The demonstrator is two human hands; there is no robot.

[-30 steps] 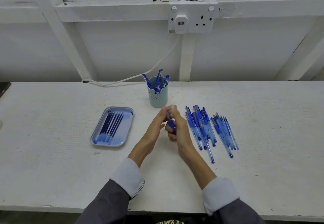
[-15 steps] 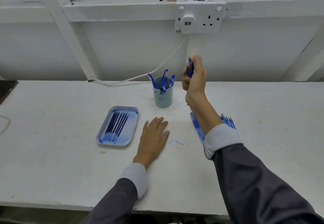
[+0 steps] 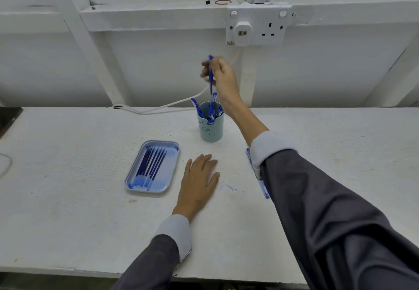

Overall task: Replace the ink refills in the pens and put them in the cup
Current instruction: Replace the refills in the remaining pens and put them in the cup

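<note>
a white table (image 3: 68,221) fills the lower part of the view. the dark right sleeve (image 3: 328,210) reaches across it from the near right side and covers most of a pile of loose pens (image 3: 264,190); only a few ends show beside the cuff. the left hand (image 3: 198,183) lies flat on the table, palm down, fingers straight, holding nothing, just right of the tray (image 3: 169,162). the right hand (image 3: 224,78) is high above the cup (image 3: 212,132), its fingers curled and pinching a blue pen (image 3: 211,81) near the top (the pen hangs almost upright, and whether its tip is inside the cup i cannot tell). other pens (image 3: 195,106) stand in the cup. in the tray several dark refills (image 3: 150,165) lie side by side. a small ink mark (image 3: 231,187) is on the table beside the left hand.
</note>
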